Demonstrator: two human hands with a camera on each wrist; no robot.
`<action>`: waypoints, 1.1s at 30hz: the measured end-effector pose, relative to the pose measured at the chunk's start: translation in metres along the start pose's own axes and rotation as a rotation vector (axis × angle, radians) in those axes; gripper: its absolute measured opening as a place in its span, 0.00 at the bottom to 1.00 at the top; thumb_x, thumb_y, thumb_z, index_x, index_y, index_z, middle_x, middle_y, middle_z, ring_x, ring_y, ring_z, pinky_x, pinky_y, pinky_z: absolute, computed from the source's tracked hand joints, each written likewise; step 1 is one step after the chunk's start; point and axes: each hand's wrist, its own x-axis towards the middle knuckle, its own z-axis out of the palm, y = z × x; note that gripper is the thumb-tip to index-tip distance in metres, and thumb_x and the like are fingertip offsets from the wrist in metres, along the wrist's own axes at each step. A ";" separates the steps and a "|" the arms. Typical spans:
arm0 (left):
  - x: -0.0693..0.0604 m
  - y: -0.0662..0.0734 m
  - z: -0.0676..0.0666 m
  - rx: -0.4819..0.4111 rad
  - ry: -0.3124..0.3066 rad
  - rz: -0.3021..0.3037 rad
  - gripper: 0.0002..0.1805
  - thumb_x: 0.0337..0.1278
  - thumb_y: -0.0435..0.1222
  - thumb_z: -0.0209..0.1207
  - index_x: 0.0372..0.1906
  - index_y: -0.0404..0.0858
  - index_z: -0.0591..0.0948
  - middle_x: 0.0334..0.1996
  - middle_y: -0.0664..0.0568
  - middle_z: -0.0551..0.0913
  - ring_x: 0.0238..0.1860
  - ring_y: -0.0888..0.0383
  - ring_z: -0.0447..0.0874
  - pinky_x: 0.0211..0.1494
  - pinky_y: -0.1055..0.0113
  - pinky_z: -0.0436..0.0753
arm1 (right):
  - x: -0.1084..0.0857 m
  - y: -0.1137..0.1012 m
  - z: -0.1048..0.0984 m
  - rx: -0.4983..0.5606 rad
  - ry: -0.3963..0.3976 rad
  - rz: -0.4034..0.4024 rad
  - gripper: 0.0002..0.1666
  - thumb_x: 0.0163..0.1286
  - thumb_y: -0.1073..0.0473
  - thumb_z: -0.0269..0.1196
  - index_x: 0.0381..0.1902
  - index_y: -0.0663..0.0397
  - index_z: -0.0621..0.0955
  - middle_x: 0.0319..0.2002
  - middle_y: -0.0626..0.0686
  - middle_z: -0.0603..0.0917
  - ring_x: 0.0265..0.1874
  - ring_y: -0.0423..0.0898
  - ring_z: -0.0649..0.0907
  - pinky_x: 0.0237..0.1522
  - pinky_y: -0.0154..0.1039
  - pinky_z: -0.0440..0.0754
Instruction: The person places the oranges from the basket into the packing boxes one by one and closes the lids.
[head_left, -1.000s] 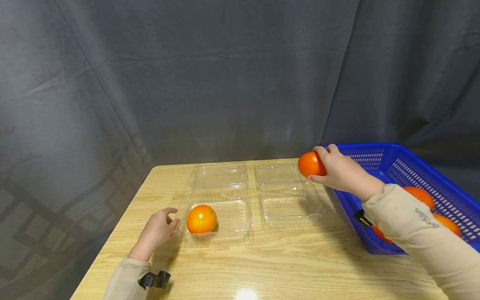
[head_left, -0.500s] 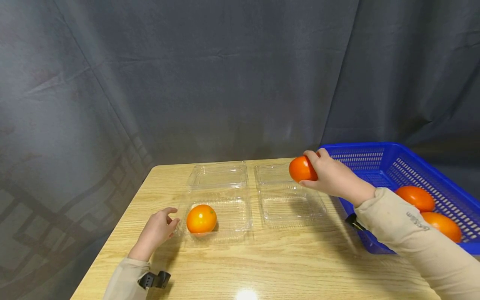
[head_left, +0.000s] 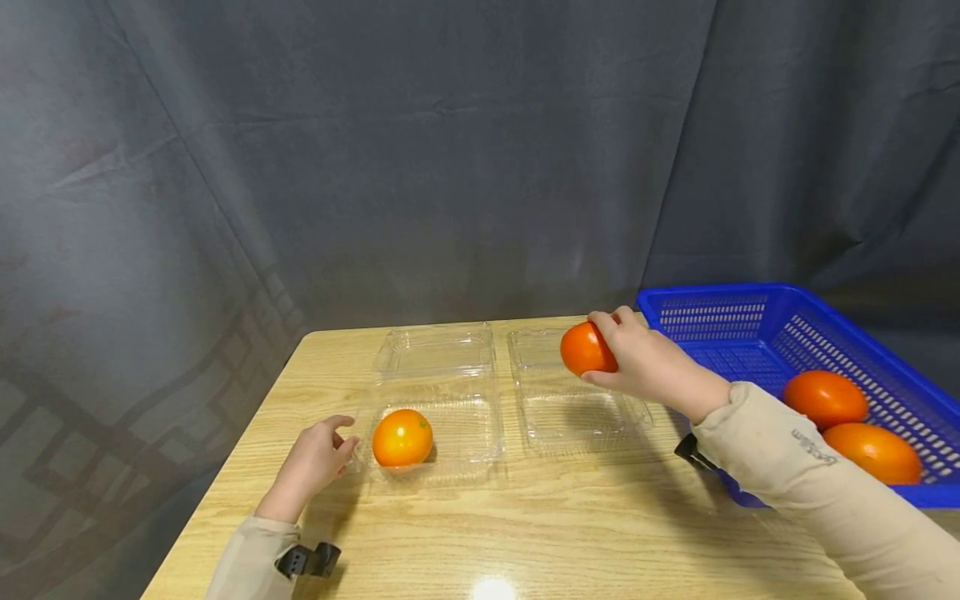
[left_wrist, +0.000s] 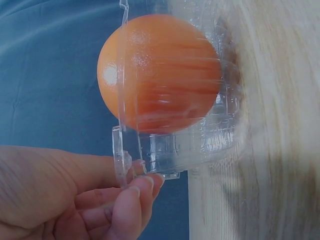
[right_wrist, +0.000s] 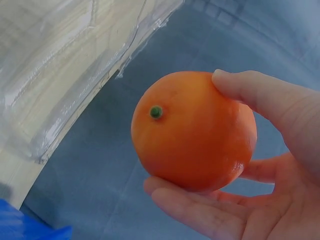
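Observation:
In the head view my right hand (head_left: 648, 362) grips an orange fruit (head_left: 588, 349) above the right clear container (head_left: 573, 417). The right wrist view shows that fruit (right_wrist: 192, 132), its green stem spot visible, between the thumb and fingers of my right hand (right_wrist: 265, 165). My left hand (head_left: 311, 462) is at the left edge of the left clear container (head_left: 468, 425), where another orange fruit (head_left: 402, 438) sits at the left side. Up close, my left hand (left_wrist: 95, 200) pinches the plastic rim (left_wrist: 120, 155) below the fruit (left_wrist: 160, 75).
A blue perforated basket (head_left: 720, 289) stands at the right with orange fruits (head_left: 827, 398) inside, partly behind my right sleeve. Both clear containers have raised lids (head_left: 437, 350) at their far side. A grey curtain (head_left: 465, 167) hangs behind the wooden table (head_left: 480, 533).
My right hand has moved left and slightly down with the fruit, away from the basket and over the right container. My left hand has stayed in place.

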 end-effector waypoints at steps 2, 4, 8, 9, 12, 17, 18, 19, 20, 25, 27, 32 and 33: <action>0.000 0.000 0.000 0.000 0.001 0.001 0.23 0.60 0.30 0.55 0.57 0.21 0.69 0.19 0.48 0.77 0.16 0.60 0.71 0.21 0.68 0.70 | 0.000 -0.002 0.002 0.004 0.000 -0.007 0.40 0.51 0.52 0.71 0.57 0.69 0.69 0.41 0.68 0.73 0.31 0.57 0.80 0.34 0.52 0.83; 0.000 0.000 0.000 0.000 0.002 0.001 0.23 0.60 0.30 0.55 0.57 0.21 0.69 0.19 0.48 0.77 0.16 0.60 0.71 0.21 0.68 0.71 | 0.001 -0.004 0.004 0.010 0.004 -0.018 0.40 0.51 0.53 0.71 0.56 0.69 0.69 0.41 0.68 0.73 0.30 0.56 0.81 0.34 0.52 0.83; 0.000 0.000 0.000 0.002 0.003 0.004 0.23 0.60 0.30 0.55 0.57 0.21 0.69 0.19 0.48 0.77 0.16 0.60 0.71 0.21 0.68 0.71 | 0.002 -0.007 0.008 0.009 0.016 -0.044 0.39 0.50 0.54 0.71 0.55 0.69 0.70 0.41 0.68 0.74 0.28 0.55 0.82 0.33 0.50 0.84; 0.000 0.000 0.000 0.003 0.003 0.003 0.23 0.60 0.30 0.55 0.57 0.21 0.69 0.19 0.49 0.77 0.16 0.60 0.71 0.21 0.68 0.71 | 0.002 -0.008 0.009 0.007 0.020 -0.048 0.39 0.50 0.54 0.72 0.55 0.69 0.70 0.41 0.68 0.74 0.28 0.56 0.82 0.33 0.50 0.84; 0.001 0.000 0.001 0.001 0.002 0.003 0.23 0.60 0.30 0.55 0.57 0.21 0.69 0.19 0.49 0.77 0.16 0.60 0.71 0.21 0.68 0.71 | 0.002 -0.010 0.012 0.009 0.024 -0.057 0.38 0.50 0.54 0.72 0.54 0.69 0.71 0.42 0.68 0.74 0.28 0.56 0.82 0.32 0.49 0.84; 0.001 0.000 0.000 -0.004 0.001 0.003 0.23 0.60 0.30 0.55 0.57 0.21 0.69 0.19 0.49 0.77 0.16 0.60 0.71 0.21 0.68 0.70 | 0.003 -0.014 0.017 0.011 0.028 -0.072 0.38 0.49 0.53 0.72 0.54 0.68 0.72 0.41 0.67 0.75 0.29 0.56 0.82 0.32 0.48 0.84; 0.001 0.000 0.000 -0.004 0.001 0.003 0.23 0.60 0.30 0.55 0.57 0.21 0.69 0.19 0.49 0.77 0.16 0.60 0.71 0.21 0.68 0.70 | 0.004 -0.015 0.018 0.007 0.028 -0.073 0.38 0.49 0.52 0.72 0.54 0.67 0.72 0.41 0.66 0.75 0.29 0.56 0.82 0.32 0.48 0.84; 0.000 0.000 0.000 -0.004 0.001 0.002 0.23 0.60 0.30 0.55 0.57 0.21 0.69 0.19 0.49 0.77 0.16 0.60 0.71 0.21 0.68 0.70 | 0.004 -0.016 0.019 0.001 0.029 -0.073 0.38 0.49 0.52 0.72 0.54 0.66 0.72 0.40 0.66 0.75 0.28 0.56 0.82 0.31 0.48 0.84; 0.000 0.000 0.000 -0.003 0.000 0.002 0.23 0.60 0.30 0.55 0.57 0.21 0.69 0.19 0.49 0.77 0.16 0.60 0.71 0.21 0.68 0.70 | 0.004 -0.017 0.020 -0.003 0.029 -0.072 0.38 0.49 0.51 0.72 0.54 0.66 0.72 0.40 0.65 0.75 0.27 0.55 0.82 0.31 0.48 0.83; 0.001 0.000 0.000 -0.001 0.000 -0.002 0.23 0.59 0.30 0.55 0.57 0.21 0.69 0.20 0.48 0.77 0.16 0.60 0.71 0.21 0.68 0.71 | 0.006 -0.022 0.024 0.006 0.021 -0.072 0.39 0.49 0.50 0.72 0.54 0.65 0.72 0.41 0.65 0.74 0.27 0.54 0.81 0.28 0.47 0.83; 0.001 0.000 0.000 -0.003 -0.002 -0.005 0.23 0.60 0.30 0.55 0.57 0.21 0.69 0.20 0.48 0.77 0.16 0.60 0.71 0.21 0.68 0.70 | 0.007 -0.025 0.025 0.017 0.014 -0.072 0.39 0.49 0.50 0.72 0.54 0.65 0.72 0.41 0.64 0.74 0.30 0.54 0.81 0.30 0.47 0.83; 0.001 0.000 0.000 -0.004 -0.007 -0.011 0.23 0.60 0.30 0.55 0.58 0.22 0.69 0.20 0.49 0.77 0.17 0.60 0.71 0.21 0.68 0.70 | 0.009 -0.032 0.028 0.002 0.016 -0.095 0.38 0.49 0.50 0.72 0.54 0.63 0.72 0.42 0.64 0.74 0.32 0.55 0.80 0.35 0.50 0.82; 0.001 0.000 0.000 -0.004 -0.008 -0.013 0.23 0.60 0.30 0.55 0.58 0.22 0.69 0.20 0.49 0.77 0.17 0.60 0.71 0.22 0.68 0.70 | 0.009 -0.033 0.029 0.003 0.014 -0.100 0.38 0.49 0.50 0.72 0.54 0.63 0.72 0.42 0.64 0.74 0.32 0.54 0.80 0.35 0.50 0.82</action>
